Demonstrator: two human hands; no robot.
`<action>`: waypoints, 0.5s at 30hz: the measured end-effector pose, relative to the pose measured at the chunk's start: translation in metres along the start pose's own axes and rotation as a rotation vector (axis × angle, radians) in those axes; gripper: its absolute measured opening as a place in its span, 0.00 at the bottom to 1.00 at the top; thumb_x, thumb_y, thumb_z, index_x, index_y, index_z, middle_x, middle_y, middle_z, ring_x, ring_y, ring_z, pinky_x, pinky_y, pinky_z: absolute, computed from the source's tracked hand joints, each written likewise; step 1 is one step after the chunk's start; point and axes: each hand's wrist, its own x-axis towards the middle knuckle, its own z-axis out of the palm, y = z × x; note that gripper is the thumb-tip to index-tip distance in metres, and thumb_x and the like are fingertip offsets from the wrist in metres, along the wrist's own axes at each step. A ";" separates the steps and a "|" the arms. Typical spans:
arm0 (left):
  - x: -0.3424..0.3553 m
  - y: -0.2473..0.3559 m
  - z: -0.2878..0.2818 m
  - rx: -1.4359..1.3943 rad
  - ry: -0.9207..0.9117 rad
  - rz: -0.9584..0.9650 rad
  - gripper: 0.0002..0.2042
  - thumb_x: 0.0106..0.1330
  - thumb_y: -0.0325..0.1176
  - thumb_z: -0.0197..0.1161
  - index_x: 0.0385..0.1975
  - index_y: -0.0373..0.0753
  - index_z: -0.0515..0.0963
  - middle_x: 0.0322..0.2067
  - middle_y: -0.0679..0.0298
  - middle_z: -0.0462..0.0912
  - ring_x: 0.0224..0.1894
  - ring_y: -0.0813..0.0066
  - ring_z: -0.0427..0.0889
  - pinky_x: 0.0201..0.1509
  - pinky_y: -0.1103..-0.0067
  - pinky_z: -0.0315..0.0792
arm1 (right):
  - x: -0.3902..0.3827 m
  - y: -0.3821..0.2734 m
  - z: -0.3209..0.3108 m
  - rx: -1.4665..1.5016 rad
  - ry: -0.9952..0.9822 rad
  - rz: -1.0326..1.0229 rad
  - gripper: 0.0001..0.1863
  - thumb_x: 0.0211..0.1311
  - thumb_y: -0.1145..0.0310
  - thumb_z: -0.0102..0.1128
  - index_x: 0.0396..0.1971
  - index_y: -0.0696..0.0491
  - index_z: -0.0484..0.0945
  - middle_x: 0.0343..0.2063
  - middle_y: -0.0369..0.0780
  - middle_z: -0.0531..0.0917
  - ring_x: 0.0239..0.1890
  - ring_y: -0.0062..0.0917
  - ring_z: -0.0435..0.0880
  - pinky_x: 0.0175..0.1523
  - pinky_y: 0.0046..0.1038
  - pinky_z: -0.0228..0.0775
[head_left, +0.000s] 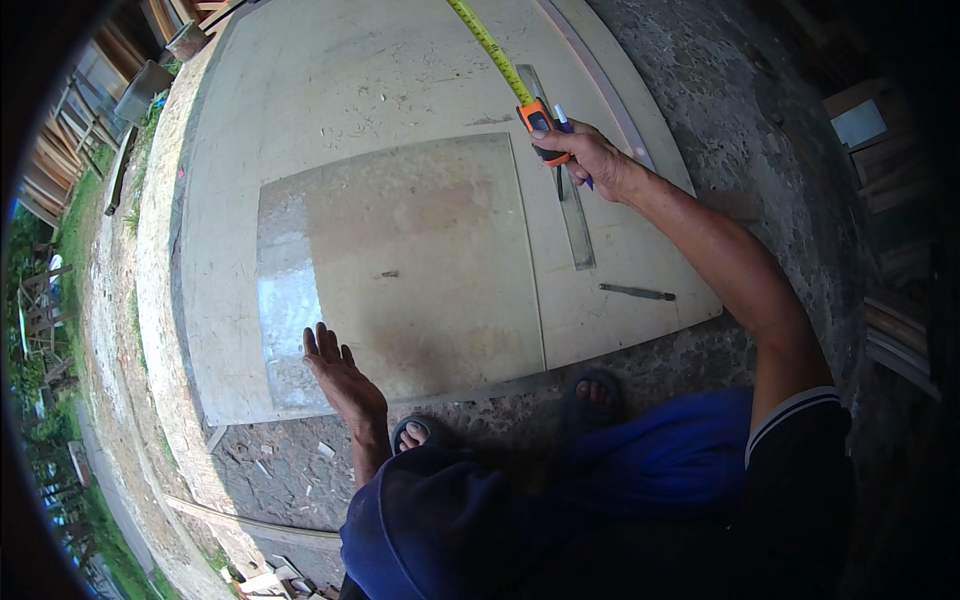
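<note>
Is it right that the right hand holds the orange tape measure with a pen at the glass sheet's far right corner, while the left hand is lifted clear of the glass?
Not quite. In the head view the left hand lies flat on the glass sheet near its close edge, not lifted. The right hand does hold the orange tape measure and a pen.

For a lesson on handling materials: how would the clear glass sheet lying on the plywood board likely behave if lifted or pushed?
The glass sheet lies flat and straight-edged on the plywood board, so it is probably stiff, not floppy. Its thin, transparent look suggests it is fragile and may crack if lifted by one corner. The left hand rests flat on it; the smooth surface might slide if pushed.
</note>
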 end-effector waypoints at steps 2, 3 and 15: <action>-0.001 0.000 -0.021 0.074 0.083 0.006 0.35 0.80 0.60 0.30 0.77 0.40 0.48 0.76 0.49 0.52 0.79 0.50 0.47 0.80 0.57 0.38 | 0.013 0.008 -0.020 0.071 0.118 -0.034 0.26 0.59 0.40 0.67 0.35 0.48 0.72 0.22 0.27 0.66 0.15 0.07 0.58 0.20 0.16 0.50; -0.002 0.000 -0.032 0.104 0.113 0.017 0.35 0.80 0.60 0.30 0.77 0.39 0.48 0.76 0.48 0.52 0.79 0.50 0.47 0.80 0.57 0.38 | 0.016 0.008 -0.030 0.061 0.122 -0.021 0.27 0.58 0.40 0.67 0.37 0.49 0.73 0.22 0.28 0.66 0.15 0.07 0.57 0.20 0.16 0.51; -0.029 -0.001 -0.034 0.307 0.230 -0.003 0.33 0.81 0.55 0.34 0.75 0.36 0.52 0.75 0.48 0.58 0.78 0.54 0.53 0.80 0.60 0.45 | 0.068 0.071 -0.086 -0.810 0.493 0.406 0.56 0.53 0.28 0.62 0.68 0.59 0.61 0.62 0.54 0.76 0.63 0.45 0.77 0.65 0.44 0.69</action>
